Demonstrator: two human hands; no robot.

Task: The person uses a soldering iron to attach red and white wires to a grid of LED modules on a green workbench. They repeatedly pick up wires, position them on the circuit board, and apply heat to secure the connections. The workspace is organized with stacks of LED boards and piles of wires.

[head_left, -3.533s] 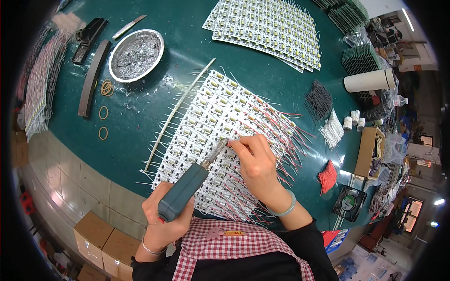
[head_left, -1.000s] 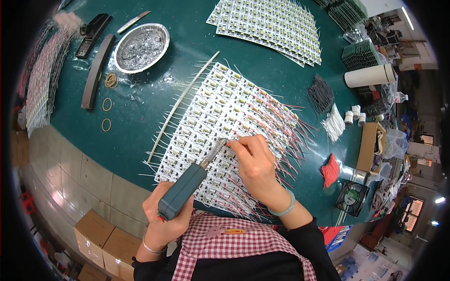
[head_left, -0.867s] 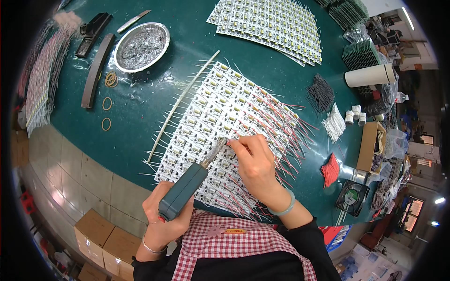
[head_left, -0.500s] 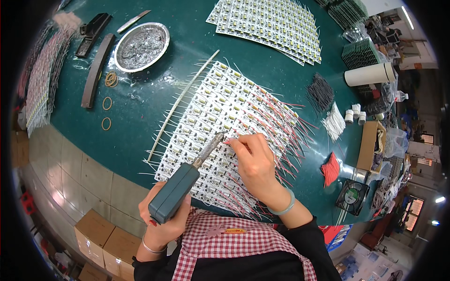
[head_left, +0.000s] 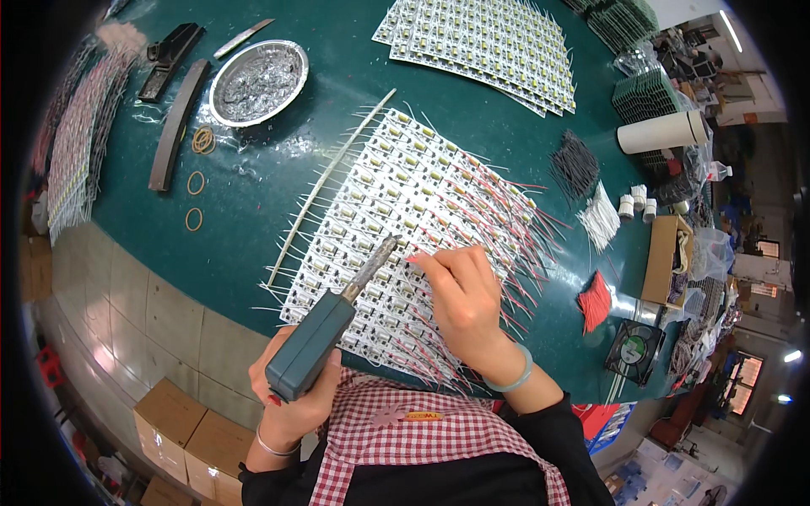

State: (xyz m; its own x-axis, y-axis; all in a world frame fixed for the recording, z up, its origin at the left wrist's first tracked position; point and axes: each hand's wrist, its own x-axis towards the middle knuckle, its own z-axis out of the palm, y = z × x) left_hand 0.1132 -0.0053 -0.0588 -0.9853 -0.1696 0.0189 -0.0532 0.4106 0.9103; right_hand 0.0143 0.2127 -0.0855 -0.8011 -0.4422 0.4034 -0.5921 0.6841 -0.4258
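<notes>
My left hand (head_left: 291,379) is wrapped round a soldering gun (head_left: 310,344) with a dark green body. Its coated metal tip (head_left: 373,266) points up and right, over a sheet of white circuit boards (head_left: 363,211). My right hand (head_left: 464,295) is closed in a pinch just right of the tip; whatever lies between the fingertips is too small to make out. Red wires (head_left: 515,219) stick out from the sheet's right part, and pale wires fringe its left side. A long thin pale strip (head_left: 329,181) lies across those left wires.
At the upper left stand a metal bowl (head_left: 228,110), a brown curved bar (head_left: 180,126) and rubber bands (head_left: 196,183). More board sheets (head_left: 472,51) are stacked at the far side. Black (head_left: 574,164), white (head_left: 599,218) and red wire bundles (head_left: 595,304) lie right, near a fan (head_left: 634,350).
My right hand has shifted slightly down, away from the soldering tip. The tip has moved a little to the left and up. The soldering gun stays in my left hand.
</notes>
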